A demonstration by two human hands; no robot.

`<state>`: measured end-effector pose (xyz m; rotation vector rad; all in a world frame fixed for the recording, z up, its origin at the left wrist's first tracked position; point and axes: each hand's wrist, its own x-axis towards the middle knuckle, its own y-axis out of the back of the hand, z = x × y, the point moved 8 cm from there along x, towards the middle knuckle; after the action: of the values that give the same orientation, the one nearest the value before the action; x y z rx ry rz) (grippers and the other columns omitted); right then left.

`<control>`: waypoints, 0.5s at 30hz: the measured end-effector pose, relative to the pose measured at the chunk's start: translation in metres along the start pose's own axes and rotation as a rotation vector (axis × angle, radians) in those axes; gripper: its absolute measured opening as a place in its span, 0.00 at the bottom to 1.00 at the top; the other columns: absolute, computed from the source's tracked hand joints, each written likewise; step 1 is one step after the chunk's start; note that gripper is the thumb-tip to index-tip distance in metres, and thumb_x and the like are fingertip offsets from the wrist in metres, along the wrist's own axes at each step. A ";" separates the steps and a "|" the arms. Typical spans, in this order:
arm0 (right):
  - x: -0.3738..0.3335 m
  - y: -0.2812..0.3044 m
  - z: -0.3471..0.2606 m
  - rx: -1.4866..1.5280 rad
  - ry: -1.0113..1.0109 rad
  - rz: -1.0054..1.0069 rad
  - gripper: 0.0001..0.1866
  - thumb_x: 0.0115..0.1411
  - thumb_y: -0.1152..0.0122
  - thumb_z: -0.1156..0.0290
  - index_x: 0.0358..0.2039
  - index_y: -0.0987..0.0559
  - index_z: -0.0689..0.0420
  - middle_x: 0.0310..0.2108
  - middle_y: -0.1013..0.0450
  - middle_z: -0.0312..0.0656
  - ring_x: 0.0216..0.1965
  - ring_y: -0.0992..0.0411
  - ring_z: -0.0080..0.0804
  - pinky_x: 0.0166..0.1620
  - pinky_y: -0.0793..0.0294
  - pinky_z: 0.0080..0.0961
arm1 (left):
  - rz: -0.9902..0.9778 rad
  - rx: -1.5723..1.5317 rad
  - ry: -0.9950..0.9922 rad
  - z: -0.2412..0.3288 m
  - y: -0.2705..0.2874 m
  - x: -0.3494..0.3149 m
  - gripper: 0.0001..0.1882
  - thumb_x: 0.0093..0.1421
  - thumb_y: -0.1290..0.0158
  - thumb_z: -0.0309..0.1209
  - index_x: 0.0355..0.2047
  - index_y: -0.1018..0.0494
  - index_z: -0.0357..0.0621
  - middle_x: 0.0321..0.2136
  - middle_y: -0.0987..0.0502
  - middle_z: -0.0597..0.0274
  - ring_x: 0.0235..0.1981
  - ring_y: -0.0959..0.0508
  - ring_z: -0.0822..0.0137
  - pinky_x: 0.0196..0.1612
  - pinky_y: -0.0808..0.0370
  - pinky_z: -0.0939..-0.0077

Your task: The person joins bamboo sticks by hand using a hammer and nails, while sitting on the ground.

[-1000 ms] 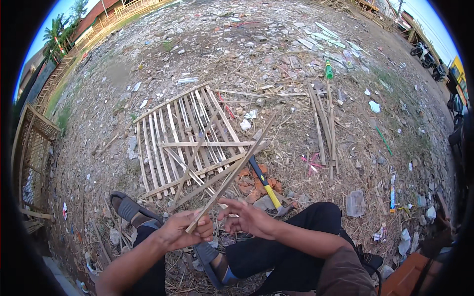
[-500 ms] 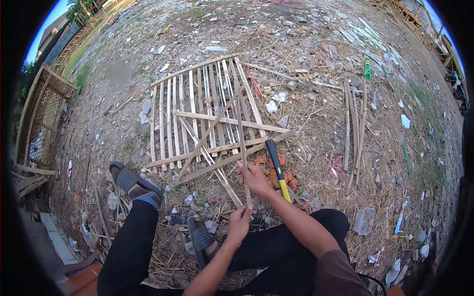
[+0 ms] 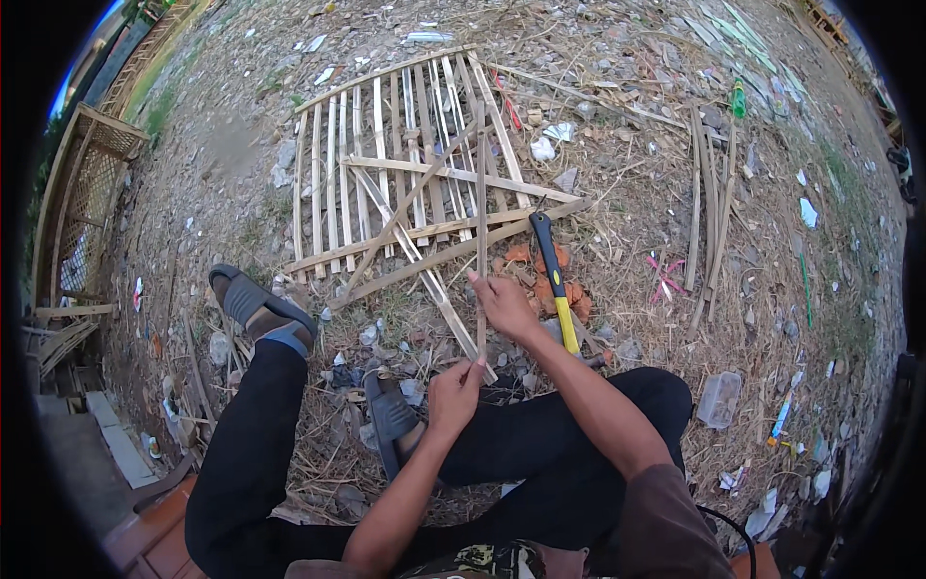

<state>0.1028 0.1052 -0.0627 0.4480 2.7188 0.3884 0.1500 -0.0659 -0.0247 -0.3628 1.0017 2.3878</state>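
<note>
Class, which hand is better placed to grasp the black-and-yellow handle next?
Probably the right hand: it is nearer the handle. The left hand is farther off, at the near end of the wooden strip. Both hold that strip, so the right must let go first.

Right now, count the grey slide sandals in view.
2: one grey slide sandal on the outstretched left foot, another grey slide sandal on the right foot, beside the bare left hand. No others show.

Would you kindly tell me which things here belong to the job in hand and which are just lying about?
Job, probably: thin brown wooden strip, held; pale slatted wooden frame; black-and-yellow hammer.
Lying about: green plastic bottle; clear plastic box.
</note>
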 end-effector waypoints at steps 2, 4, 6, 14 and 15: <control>0.007 0.001 0.008 -0.041 0.010 -0.006 0.35 0.67 0.53 0.45 0.21 0.28 0.69 0.15 0.34 0.50 0.20 0.34 0.38 0.29 0.33 0.38 | 0.007 -0.055 0.000 -0.002 -0.002 0.003 0.22 0.66 0.51 0.45 0.28 0.26 0.35 0.17 0.29 0.50 0.19 0.28 0.59 0.28 0.32 0.62; 0.007 0.000 0.014 -0.062 0.009 0.018 0.34 0.67 0.52 0.46 0.20 0.27 0.69 0.15 0.33 0.53 0.20 0.34 0.42 0.30 0.33 0.39 | 0.033 -0.153 0.020 -0.009 -0.004 0.006 0.22 0.66 0.50 0.44 0.26 0.29 0.35 0.17 0.31 0.55 0.20 0.31 0.64 0.27 0.34 0.65; 0.007 -0.004 0.013 -0.078 0.017 -0.003 0.34 0.67 0.52 0.46 0.21 0.26 0.68 0.16 0.32 0.54 0.20 0.33 0.44 0.31 0.32 0.41 | 0.081 -0.291 0.065 -0.023 -0.006 0.005 0.22 0.66 0.49 0.43 0.23 0.31 0.36 0.15 0.35 0.64 0.21 0.37 0.74 0.26 0.37 0.72; 0.011 -0.009 0.019 -0.235 -0.052 -0.193 0.33 0.66 0.54 0.45 0.26 0.21 0.65 0.26 0.25 0.61 0.35 0.24 0.60 0.43 0.28 0.49 | 0.054 -0.071 0.154 -0.033 -0.014 0.004 0.22 0.63 0.46 0.46 0.29 0.27 0.36 0.17 0.32 0.62 0.21 0.35 0.71 0.27 0.35 0.71; 0.010 -0.010 0.019 -0.249 -0.061 -0.209 0.33 0.66 0.54 0.45 0.26 0.20 0.65 0.27 0.25 0.61 0.36 0.24 0.60 0.43 0.28 0.49 | 0.051 -0.080 0.154 -0.034 -0.015 0.004 0.22 0.63 0.45 0.47 0.29 0.27 0.36 0.17 0.32 0.62 0.21 0.35 0.71 0.28 0.34 0.71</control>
<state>0.0987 0.1031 -0.0857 0.1057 2.5798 0.6325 0.1563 -0.0798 -0.0586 -0.5637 0.9954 2.4813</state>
